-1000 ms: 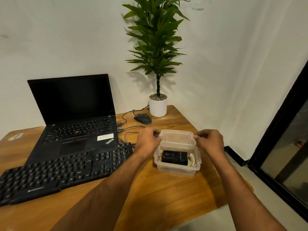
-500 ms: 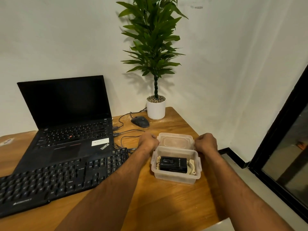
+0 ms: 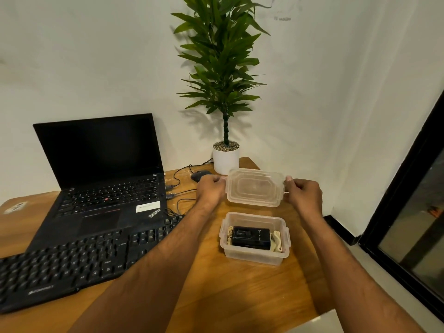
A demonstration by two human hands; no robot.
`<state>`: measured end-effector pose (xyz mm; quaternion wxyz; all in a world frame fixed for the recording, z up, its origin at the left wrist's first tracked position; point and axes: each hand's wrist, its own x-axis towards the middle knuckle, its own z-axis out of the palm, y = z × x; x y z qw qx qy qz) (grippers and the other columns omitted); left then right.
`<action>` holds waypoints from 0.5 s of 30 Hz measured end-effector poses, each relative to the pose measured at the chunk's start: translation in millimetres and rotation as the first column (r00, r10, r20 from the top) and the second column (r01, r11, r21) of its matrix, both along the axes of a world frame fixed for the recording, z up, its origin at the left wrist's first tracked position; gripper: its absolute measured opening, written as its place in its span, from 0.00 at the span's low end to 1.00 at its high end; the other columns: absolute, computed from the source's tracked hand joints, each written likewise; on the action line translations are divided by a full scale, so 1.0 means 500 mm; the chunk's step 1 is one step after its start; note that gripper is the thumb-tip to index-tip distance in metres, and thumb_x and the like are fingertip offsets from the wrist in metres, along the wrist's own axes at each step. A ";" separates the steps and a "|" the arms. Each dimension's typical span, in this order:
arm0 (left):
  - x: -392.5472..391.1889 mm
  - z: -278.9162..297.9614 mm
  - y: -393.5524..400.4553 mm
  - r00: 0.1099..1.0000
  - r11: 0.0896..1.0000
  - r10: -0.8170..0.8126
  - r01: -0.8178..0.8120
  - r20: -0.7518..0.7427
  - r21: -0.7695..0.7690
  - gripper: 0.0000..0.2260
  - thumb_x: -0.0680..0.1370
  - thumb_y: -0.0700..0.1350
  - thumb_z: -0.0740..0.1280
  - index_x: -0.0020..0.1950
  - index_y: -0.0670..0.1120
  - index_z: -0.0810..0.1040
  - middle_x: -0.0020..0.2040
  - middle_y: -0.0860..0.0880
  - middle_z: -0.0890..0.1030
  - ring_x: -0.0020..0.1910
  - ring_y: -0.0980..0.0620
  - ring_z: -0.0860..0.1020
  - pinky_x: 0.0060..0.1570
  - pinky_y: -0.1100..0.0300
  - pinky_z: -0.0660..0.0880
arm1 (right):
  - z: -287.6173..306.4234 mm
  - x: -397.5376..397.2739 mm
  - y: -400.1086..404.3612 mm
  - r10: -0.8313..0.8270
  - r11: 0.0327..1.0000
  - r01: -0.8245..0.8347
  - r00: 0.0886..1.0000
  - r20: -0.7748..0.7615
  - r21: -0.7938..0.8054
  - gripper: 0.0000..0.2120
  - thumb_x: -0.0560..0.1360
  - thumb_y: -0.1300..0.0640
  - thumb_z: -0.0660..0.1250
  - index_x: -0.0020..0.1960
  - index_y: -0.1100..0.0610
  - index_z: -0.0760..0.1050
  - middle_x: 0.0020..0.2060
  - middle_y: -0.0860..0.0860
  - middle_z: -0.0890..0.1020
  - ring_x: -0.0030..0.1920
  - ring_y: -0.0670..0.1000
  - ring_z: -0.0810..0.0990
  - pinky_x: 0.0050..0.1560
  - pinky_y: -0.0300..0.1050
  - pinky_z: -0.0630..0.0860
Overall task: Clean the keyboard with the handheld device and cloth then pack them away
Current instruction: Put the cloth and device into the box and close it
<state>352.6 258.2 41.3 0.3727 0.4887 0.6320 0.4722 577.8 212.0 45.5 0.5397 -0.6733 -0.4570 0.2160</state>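
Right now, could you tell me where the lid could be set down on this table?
Bare wood lies in front of the container, toward the near table edge. Crowded: cables and mouse behind the left hand.

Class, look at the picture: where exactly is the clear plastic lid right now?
In the head view, the lid is held between the left hand and right hand, beyond the open container, just in front of the potted plant.

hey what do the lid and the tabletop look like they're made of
Lid: looks like thin translucent plastic with a slightly frosted finish; the table shows through it, and it has moulded ridges.
Tabletop: looks like wood or a wood veneer with a smooth varnished finish; streaky brown grain shows, though laminate can't be ruled out.
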 end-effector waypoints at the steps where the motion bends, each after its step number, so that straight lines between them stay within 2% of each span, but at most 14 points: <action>1: -0.004 -0.003 -0.007 1.000 1.000 0.004 -0.004 0.025 0.014 0.14 0.83 0.48 0.67 0.39 0.49 0.86 0.41 0.47 0.88 0.48 0.43 0.86 0.55 0.42 0.83 | 0.003 -0.004 -0.010 -0.008 1.000 0.009 1.000 -0.026 0.017 0.18 0.81 0.48 0.66 0.38 0.56 0.82 0.35 0.53 0.85 0.40 0.57 0.86 0.50 0.59 0.83; 3: -0.007 0.000 -0.035 0.998 0.999 0.009 -0.012 0.065 0.045 0.16 0.84 0.50 0.66 0.43 0.45 0.87 0.44 0.42 0.87 0.49 0.41 0.86 0.55 0.39 0.82 | 0.008 -0.011 -0.031 -0.005 0.999 0.009 0.998 -0.064 0.052 0.19 0.81 0.47 0.65 0.38 0.57 0.82 0.35 0.55 0.85 0.40 0.58 0.86 0.49 0.59 0.83; 5: -0.007 0.005 -0.075 0.994 0.998 0.014 -0.020 0.105 0.062 0.16 0.85 0.49 0.65 0.47 0.40 0.86 0.48 0.37 0.86 0.47 0.43 0.84 0.58 0.37 0.81 | 0.010 -0.023 -0.059 0.005 0.997 -0.002 0.999 -0.053 0.073 0.18 0.81 0.47 0.65 0.38 0.55 0.83 0.34 0.54 0.85 0.40 0.56 0.85 0.48 0.56 0.83; 8: -0.012 0.006 -0.130 0.986 0.995 0.007 -0.023 0.164 0.101 0.16 0.85 0.50 0.66 0.47 0.40 0.85 0.48 0.36 0.85 0.45 0.48 0.81 0.57 0.41 0.80 | 0.007 -0.038 -0.107 0.023 0.993 -0.018 0.999 -0.043 0.119 0.14 0.81 0.47 0.66 0.39 0.49 0.82 0.35 0.49 0.85 0.40 0.51 0.85 0.43 0.48 0.81; 10: -0.016 0.006 -0.165 0.983 0.994 -0.008 -0.013 0.182 0.111 0.16 0.85 0.50 0.65 0.47 0.40 0.84 0.41 0.43 0.83 0.41 0.52 0.79 0.46 0.54 0.81 | 0.000 -0.046 -0.138 0.012 0.990 -0.006 0.999 -0.045 0.139 0.12 0.80 0.48 0.67 0.39 0.47 0.80 0.35 0.48 0.85 0.39 0.48 0.84 0.39 0.43 0.79; 12: -0.014 0.000 -0.190 0.987 0.993 -0.021 0.002 0.159 0.121 0.14 0.85 0.50 0.66 0.44 0.44 0.84 0.35 0.53 0.79 0.36 0.59 0.75 0.36 0.66 0.73 | -0.008 -0.050 -0.162 0.004 0.989 0.007 0.997 -0.076 0.148 0.10 0.80 0.48 0.68 0.40 0.45 0.80 0.36 0.46 0.85 0.39 0.45 0.84 0.38 0.40 0.78; 15: -0.015 -0.014 -0.226 0.993 0.987 -0.033 0.014 0.115 0.161 0.13 0.85 0.49 0.66 0.44 0.48 0.84 0.36 0.57 0.80 0.37 0.61 0.77 0.38 0.67 0.71 | -0.018 -0.058 -0.201 0.007 0.990 0.006 0.996 -0.091 0.143 0.07 0.79 0.49 0.69 0.43 0.48 0.82 0.37 0.45 0.85 0.39 0.43 0.84 0.35 0.33 0.75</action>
